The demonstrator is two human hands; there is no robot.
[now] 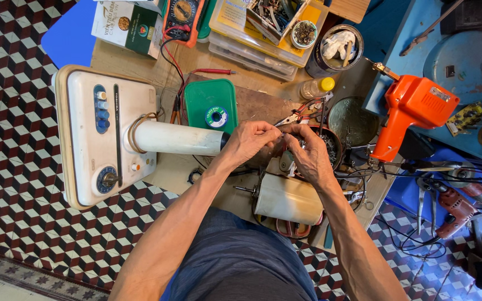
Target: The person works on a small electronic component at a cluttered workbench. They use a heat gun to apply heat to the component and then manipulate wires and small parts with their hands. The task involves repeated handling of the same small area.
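Cream plastic marks the fan base (107, 136) lying on its back at the left of the table (140, 61), its white column (177, 138) pointing right toward the hands; beyond the column sits a green box (210, 106) with a spool of solder (217, 117) on its lid, and at the far edge a multimeter (182, 14) trails its red probe (213, 71).

The left hand (252, 142) meets the right hand (308, 156) over the near middle of the table, fingertips of both pressed together on something very small, most likely thin wire ends, though the thing itself is too fine to make out; just below the hands lies the cream motor (288, 198), its shaft pointing left; behind them stands a dark bowl (330, 145) of small parts.

The step in hand looks like joining or twisting the motor's leads; the next move probably calls for a steady pinch on the joint and some heat and solder.

To the right an orange soldering gun (414, 108) rests tilted, within reach of the right hand; nearer lies a red drill (456, 203) among black cables.
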